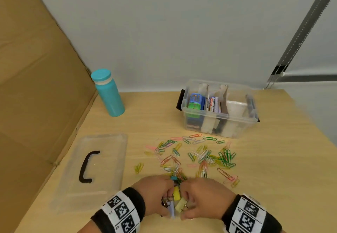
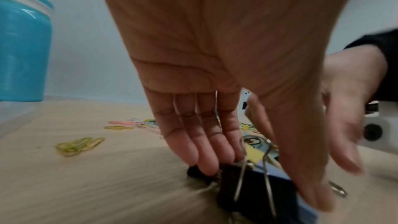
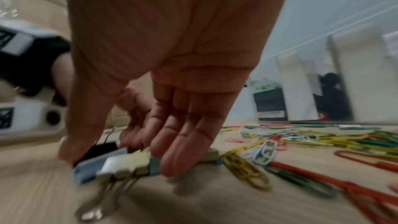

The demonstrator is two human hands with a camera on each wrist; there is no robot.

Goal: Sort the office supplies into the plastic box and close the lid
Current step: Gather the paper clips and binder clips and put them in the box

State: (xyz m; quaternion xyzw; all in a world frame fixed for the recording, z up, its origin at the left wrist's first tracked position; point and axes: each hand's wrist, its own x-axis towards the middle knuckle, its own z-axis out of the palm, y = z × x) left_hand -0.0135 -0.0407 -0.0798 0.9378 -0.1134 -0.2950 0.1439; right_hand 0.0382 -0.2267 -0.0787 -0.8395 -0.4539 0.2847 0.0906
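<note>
A heap of binder clips (image 1: 177,202), yellow, pale blue and black, lies at the table's near edge. My left hand (image 1: 164,194) and right hand (image 1: 193,196) cup it from either side. The left fingers (image 2: 204,151) are straight and touch a black binder clip (image 2: 232,186). The straight right fingers (image 3: 176,151) press against the blue and yellow clips (image 3: 120,164). Many coloured paper clips (image 1: 206,156) are scattered beyond my hands. The clear plastic box (image 1: 218,117) stands open at the back right, with cardboard dividers, staple boxes and batteries inside. Its clear lid (image 1: 109,178) with a black handle lies flat to the left.
A teal bottle (image 1: 109,94) stands at the back left, next to a cardboard wall (image 1: 36,86) along the table's left side. A grey wall rises behind the table. The wooden table (image 1: 273,159) shows bare wood to the right of the paper clips.
</note>
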